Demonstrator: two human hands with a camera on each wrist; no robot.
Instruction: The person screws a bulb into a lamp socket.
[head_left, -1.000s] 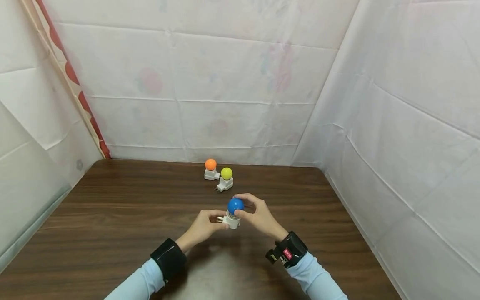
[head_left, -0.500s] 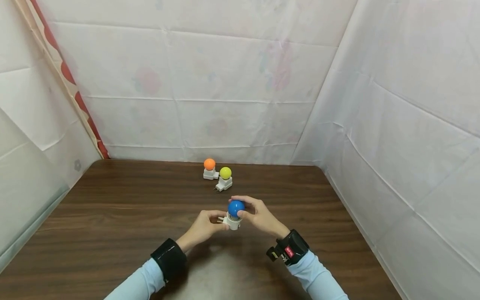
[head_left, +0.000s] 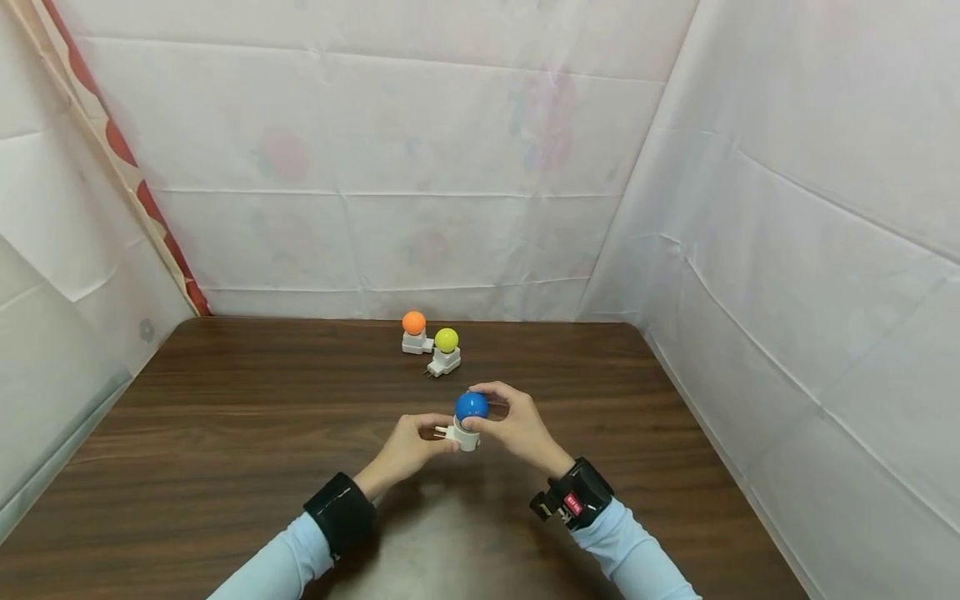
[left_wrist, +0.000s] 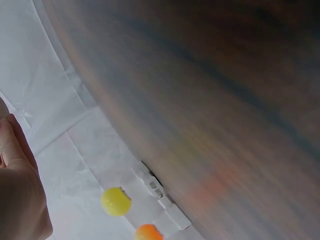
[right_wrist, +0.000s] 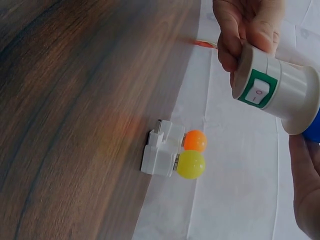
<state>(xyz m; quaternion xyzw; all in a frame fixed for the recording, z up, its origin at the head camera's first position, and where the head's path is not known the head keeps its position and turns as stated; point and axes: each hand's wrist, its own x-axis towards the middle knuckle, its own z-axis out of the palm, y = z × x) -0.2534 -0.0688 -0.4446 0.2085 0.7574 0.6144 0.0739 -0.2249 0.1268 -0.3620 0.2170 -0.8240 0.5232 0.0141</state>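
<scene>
My left hand (head_left: 411, 448) pinches a white plug-in lamp socket (head_left: 467, 437) between thumb and fingers, its metal prongs pointing left toward the palm. A blue light bulb (head_left: 472, 406) sits upright in the top of that socket. Thumb and fingers of my right hand (head_left: 521, 427) grip the blue bulb from the right. In the right wrist view the socket (right_wrist: 287, 85) shows a rocker switch (right_wrist: 258, 92) in a green surround, and only a sliver of the blue bulb (right_wrist: 314, 129) is visible. The left wrist view shows part of one hand (left_wrist: 22, 185) at its left edge.
Farther back on the dark wood table (head_left: 262, 400) stand two more white sockets, one with an orange bulb (head_left: 414, 323), one with a yellow bulb (head_left: 446, 340). White sheeting (head_left: 420, 167) hangs behind the table and along both sides.
Both hands stay on the socket and the blue bulb. My right thumb and fingers have shifted slightly around the bulb. The head view has tilted a little.
</scene>
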